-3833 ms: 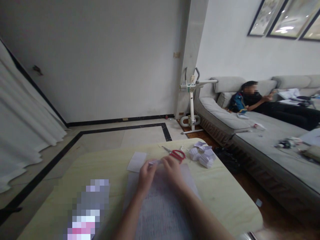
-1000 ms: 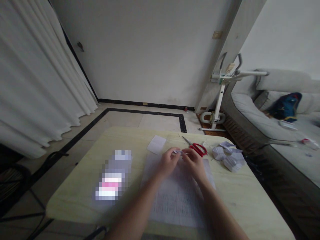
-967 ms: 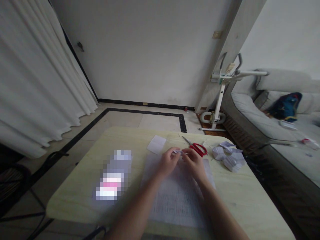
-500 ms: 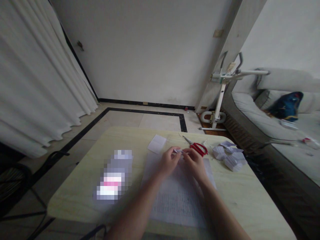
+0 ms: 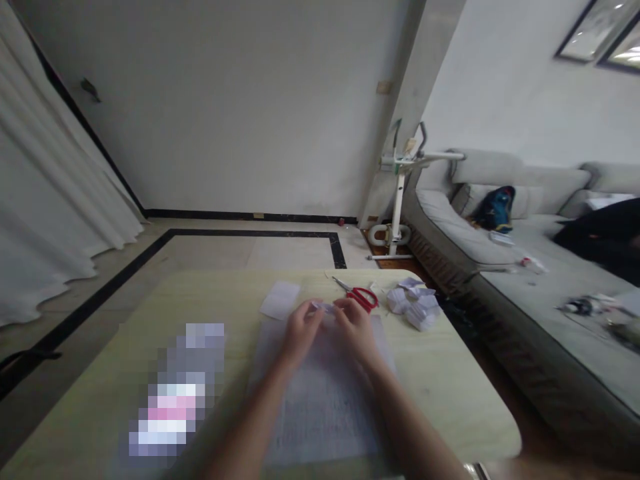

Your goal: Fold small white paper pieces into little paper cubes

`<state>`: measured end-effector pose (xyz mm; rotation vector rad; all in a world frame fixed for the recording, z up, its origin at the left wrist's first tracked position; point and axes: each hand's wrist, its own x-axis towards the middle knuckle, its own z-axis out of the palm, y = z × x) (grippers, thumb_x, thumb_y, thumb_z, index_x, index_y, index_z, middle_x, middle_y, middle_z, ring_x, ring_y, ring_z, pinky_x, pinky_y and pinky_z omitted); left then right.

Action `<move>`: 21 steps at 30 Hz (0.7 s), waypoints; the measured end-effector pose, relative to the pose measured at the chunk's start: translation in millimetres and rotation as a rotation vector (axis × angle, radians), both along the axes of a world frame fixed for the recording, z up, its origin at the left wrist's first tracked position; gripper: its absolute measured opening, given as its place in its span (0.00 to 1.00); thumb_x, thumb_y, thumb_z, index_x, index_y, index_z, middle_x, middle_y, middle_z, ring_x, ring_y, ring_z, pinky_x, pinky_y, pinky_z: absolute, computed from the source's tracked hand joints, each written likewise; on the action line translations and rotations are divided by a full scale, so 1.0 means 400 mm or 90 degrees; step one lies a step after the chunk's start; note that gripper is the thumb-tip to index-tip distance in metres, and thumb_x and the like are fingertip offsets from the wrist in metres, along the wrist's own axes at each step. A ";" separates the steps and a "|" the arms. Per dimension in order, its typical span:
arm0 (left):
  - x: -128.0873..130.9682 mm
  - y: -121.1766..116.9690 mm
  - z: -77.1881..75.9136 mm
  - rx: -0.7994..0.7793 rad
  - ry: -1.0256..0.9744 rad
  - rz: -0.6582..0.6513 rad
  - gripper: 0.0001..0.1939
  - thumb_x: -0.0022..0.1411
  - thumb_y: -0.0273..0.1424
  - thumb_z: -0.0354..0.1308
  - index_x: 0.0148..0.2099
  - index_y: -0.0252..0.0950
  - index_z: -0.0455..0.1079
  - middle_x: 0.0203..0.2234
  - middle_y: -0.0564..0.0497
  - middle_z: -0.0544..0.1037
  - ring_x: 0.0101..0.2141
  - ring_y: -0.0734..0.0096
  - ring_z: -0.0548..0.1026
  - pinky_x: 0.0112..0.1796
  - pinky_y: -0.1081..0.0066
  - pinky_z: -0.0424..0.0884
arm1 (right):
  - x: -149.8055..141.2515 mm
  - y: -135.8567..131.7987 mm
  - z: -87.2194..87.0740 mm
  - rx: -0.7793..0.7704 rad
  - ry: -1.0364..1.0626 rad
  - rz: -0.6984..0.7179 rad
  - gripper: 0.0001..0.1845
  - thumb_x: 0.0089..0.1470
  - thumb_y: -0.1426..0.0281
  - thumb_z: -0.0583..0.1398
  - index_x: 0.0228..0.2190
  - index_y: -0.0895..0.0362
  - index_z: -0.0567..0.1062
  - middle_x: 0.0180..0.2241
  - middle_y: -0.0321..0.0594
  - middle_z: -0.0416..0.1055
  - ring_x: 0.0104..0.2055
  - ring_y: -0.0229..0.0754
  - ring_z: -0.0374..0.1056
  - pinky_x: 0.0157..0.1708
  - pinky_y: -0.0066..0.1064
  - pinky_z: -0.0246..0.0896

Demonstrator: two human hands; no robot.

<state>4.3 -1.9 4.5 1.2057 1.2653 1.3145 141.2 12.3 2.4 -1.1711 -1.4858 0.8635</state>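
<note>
Between the fingertips of both hands is a small folded piece of white paper (image 5: 323, 307), partly hidden by the fingers. My left hand (image 5: 301, 328) pinches its left side, and my right hand (image 5: 354, 325) pinches its right side. Below the hands a large printed sheet (image 5: 325, 407) lies flat; its print is too blurred to read. A blank white paper piece (image 5: 281, 300) lies just beyond my left hand. Scissors with red handles (image 5: 363, 298) rest just beyond my right hand, blades pointing away to the left. Several folded paper pieces (image 5: 417, 307) sit in a heap farther right.
The pale wooden table (image 5: 450, 400) has rounded corners. A pixelated object (image 5: 173, 400) lies on its left side. Beyond stand a white exercise machine (image 5: 399, 200) and a grey sofa (image 5: 540, 300) with a blue bag (image 5: 495, 208) on it. A white curtain (image 5: 45, 200) hangs at left.
The camera view has swung to the right, so everything appears shifted left and more of the sofa shows. Both hands still pinch the small paper above the sheet.
</note>
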 end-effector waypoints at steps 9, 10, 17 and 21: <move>-0.003 -0.002 0.010 -0.008 0.029 -0.013 0.19 0.55 0.42 0.56 0.43 0.33 0.70 0.30 0.50 0.77 0.25 0.69 0.75 0.24 0.74 0.71 | -0.002 -0.018 0.021 0.143 -0.095 0.029 0.07 0.48 0.75 0.58 0.32 0.54 0.72 0.33 0.39 0.68 0.36 0.40 0.64 0.36 0.30 0.61; -0.003 -0.004 0.012 -0.002 0.036 -0.019 0.18 0.56 0.41 0.56 0.42 0.33 0.70 0.29 0.50 0.77 0.26 0.69 0.75 0.24 0.75 0.71 | -0.001 -0.019 0.022 0.139 -0.093 0.032 0.07 0.48 0.75 0.58 0.32 0.54 0.72 0.33 0.39 0.68 0.36 0.40 0.65 0.36 0.30 0.61; -0.001 -0.006 0.012 0.027 0.052 -0.058 0.17 0.57 0.39 0.55 0.43 0.32 0.71 0.31 0.49 0.78 0.32 0.65 0.76 0.30 0.73 0.71 | 0.003 -0.022 0.025 0.130 -0.092 0.042 0.08 0.50 0.75 0.59 0.34 0.55 0.75 0.34 0.39 0.69 0.38 0.40 0.65 0.38 0.30 0.60; 0.000 -0.004 0.008 0.025 0.059 -0.039 0.18 0.55 0.37 0.56 0.45 0.32 0.71 0.36 0.47 0.78 0.36 0.62 0.76 0.34 0.71 0.72 | 0.004 -0.018 0.022 0.102 -0.102 0.045 0.06 0.51 0.74 0.58 0.33 0.55 0.75 0.32 0.38 0.69 0.35 0.39 0.65 0.34 0.29 0.60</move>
